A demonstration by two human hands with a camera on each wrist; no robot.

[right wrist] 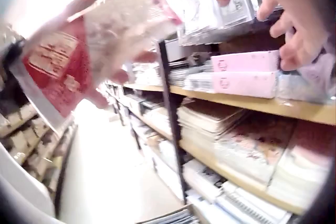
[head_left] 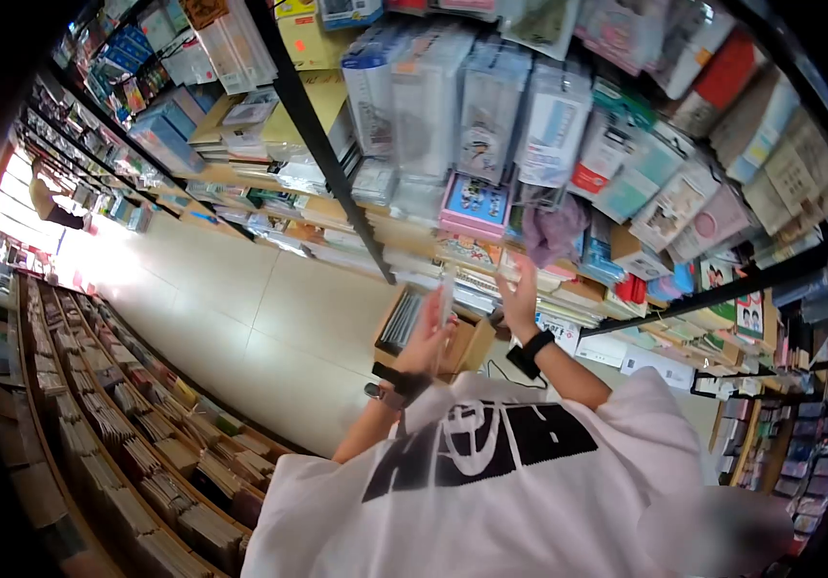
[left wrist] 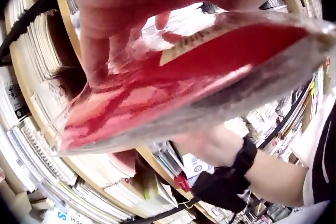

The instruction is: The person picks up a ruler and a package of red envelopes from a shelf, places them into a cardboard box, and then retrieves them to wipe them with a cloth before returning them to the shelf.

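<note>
My left hand [head_left: 424, 339] grips a flat clear plastic packet [head_left: 446, 306] with a red part inside. In the left wrist view the packet [left wrist: 173, 98] spans the picture beneath the left hand's fingers. The right wrist view shows its red label [right wrist: 59, 69] and a pale, patterned section, with the left hand's fingers behind it. My right hand [head_left: 520, 301] is raised beside the shelf, fingers apart and slightly bent, holding nothing. Pink boxes [right wrist: 244, 74] stand on the shelf near that hand [right wrist: 294, 14], and a purple cloth item [head_left: 554, 231] hangs just beyond it.
Packets in clear sleeves [head_left: 424, 106] hang above the stacked shelves. A cardboard box [head_left: 467, 349] of packets sits below my hands. Long racks [head_left: 125, 405] line the left side, across a tiled aisle [head_left: 240, 289]. Someone [head_left: 48, 200] is at the aisle's far end.
</note>
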